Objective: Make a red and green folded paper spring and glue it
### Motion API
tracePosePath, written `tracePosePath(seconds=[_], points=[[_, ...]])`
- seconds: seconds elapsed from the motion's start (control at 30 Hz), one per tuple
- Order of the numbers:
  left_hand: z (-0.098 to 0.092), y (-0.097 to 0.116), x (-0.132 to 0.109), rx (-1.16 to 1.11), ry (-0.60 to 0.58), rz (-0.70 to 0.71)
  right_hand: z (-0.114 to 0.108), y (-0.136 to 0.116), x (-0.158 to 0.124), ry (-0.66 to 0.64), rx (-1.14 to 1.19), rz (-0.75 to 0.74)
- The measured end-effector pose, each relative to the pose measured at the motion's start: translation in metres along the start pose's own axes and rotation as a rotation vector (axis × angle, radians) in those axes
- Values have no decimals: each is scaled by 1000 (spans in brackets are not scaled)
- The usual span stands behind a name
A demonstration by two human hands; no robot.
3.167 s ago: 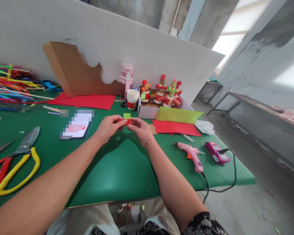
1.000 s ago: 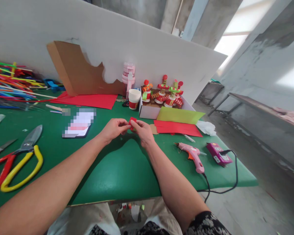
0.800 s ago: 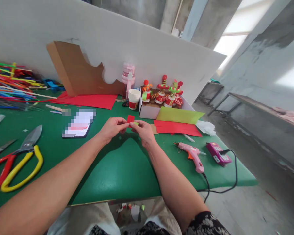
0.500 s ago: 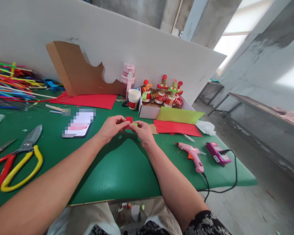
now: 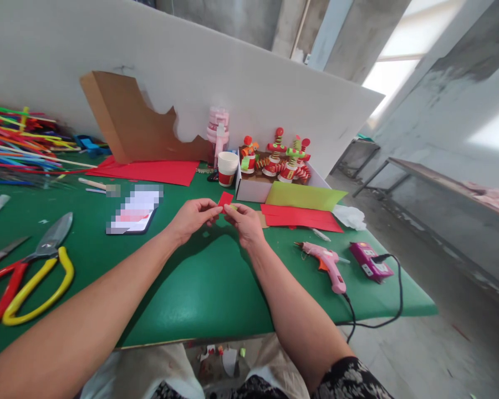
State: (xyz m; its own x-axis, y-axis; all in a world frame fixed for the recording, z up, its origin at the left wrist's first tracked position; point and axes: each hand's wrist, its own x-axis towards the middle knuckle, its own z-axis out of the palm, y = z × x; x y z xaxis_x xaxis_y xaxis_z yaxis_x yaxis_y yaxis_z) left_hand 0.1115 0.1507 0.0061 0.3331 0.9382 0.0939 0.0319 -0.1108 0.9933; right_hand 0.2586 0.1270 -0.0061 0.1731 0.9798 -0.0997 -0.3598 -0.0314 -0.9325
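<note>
Left hand (image 5: 195,217) and right hand (image 5: 246,223) mid-frame, both pinching small red-and-green paper (image 5: 225,198); looks partly folded, amount left can't tell; paper sits between the fingertips, above the counter (image 5: 191,302); springy cup figures (image 5: 271,167) look assembled in white box (image 5: 251,190), upper right of centre; glue gun (image 5: 326,261) unheld, lower right.

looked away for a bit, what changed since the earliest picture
The red strip, level at first, now slants upward; the green piece moved from above it to its right. The left grip and right grip stay on them; the glue gun stayed put.
</note>
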Motion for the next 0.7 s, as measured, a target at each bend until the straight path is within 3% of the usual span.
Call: tracePosePath(seconds=[0.33,0.5,0.6,0.7], points=[[0,1,-1,15,24,22,-1,-4,-2,-7,27,63],[3,3,-1,-24,56,3,1,-3,-5,-99,35,82],[1,-1,1,-33,49,-6,0,-2,-3,-45,16,45],[-4,-7,4,-65,136,-20,-1,-2,1,33,42,46]])
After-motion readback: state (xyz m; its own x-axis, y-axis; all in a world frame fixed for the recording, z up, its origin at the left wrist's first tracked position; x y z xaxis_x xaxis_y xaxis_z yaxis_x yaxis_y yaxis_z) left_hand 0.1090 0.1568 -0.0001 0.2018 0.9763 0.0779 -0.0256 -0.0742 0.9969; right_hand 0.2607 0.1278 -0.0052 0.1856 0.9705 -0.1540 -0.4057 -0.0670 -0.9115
